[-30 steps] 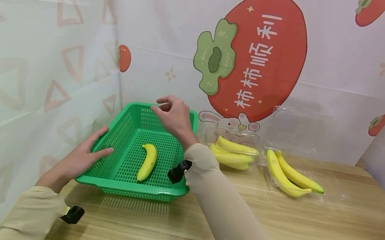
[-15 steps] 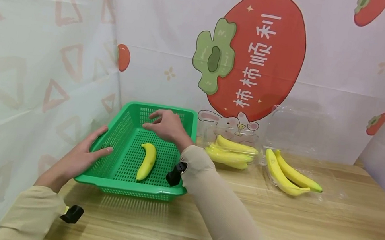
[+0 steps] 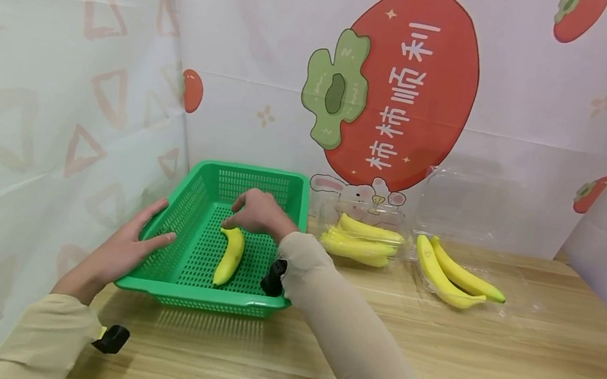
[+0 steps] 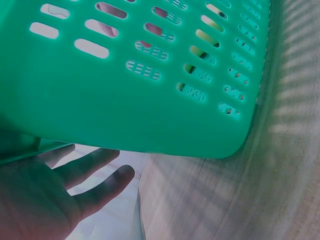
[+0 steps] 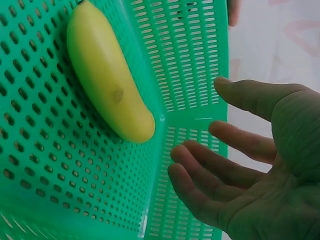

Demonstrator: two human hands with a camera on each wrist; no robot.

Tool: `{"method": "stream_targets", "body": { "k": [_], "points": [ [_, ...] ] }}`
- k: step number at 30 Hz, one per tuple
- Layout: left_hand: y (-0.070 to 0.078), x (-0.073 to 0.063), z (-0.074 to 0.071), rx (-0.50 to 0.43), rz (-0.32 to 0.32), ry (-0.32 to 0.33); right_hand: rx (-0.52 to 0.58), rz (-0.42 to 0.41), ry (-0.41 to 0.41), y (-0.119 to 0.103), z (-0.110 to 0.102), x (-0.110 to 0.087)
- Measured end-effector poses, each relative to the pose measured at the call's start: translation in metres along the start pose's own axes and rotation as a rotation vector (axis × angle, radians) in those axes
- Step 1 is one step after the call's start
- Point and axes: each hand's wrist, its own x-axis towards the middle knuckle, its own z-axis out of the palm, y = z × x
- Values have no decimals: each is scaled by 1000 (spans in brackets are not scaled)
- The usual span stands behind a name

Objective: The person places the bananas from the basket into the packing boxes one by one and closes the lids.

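Observation:
One yellow banana [image 3: 230,259] lies on the floor of a green plastic basket [image 3: 205,294] with slotted walls. My right hand [image 3: 259,212] is inside the basket, over the banana's stem end. The right wrist view shows that hand [image 5: 240,175] with fingers parted, loosely bent and apart from the banana [image 5: 107,75]. At the basket's left side my left hand [image 3: 122,249] holds the rim, thumb over the top and fingers outside. In the left wrist view its fingers [image 4: 102,192] extend beneath the rim, beside the basket's wall [image 4: 100,110].
Right of the basket, a clear plastic box [image 3: 326,211] holds several bananas [image 3: 361,247]. Farther right stands another clear box with its lid [image 3: 461,202] raised and two bananas [image 3: 443,276] in it. Printed cloth walls [image 3: 521,83] enclose the back and sides of the wooden table [image 3: 378,325].
My right hand has come down from the basket's back rim into the basket, to the banana's stem end. My left hand has stayed on the rim, and the banana has not moved.

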Motion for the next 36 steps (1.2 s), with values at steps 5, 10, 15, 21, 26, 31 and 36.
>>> {"method": "stream_targets", "body": {
  "k": [5,10,15,21,26,31,36],
  "points": [
    [-1,0,0,-7,0,-3,-66,22,-28,1,5,1],
    [-1,1,1,-11,3,-3,-85,40,-70,2,8,3],
    [-2,0,0,0,5,0,-52,46,-141,3,9,3],
    [-4,1,0,5,15,1,-71,27,-191,5,12,3],
    [-4,1,-1,-2,13,1,-114,9,-261,6,14,4],
    [-3,1,-1,-8,16,2,-137,-6,-321,8,14,2],
    [-2,0,-1,-5,19,4,-149,-8,-343,9,13,0]
  ]
}}
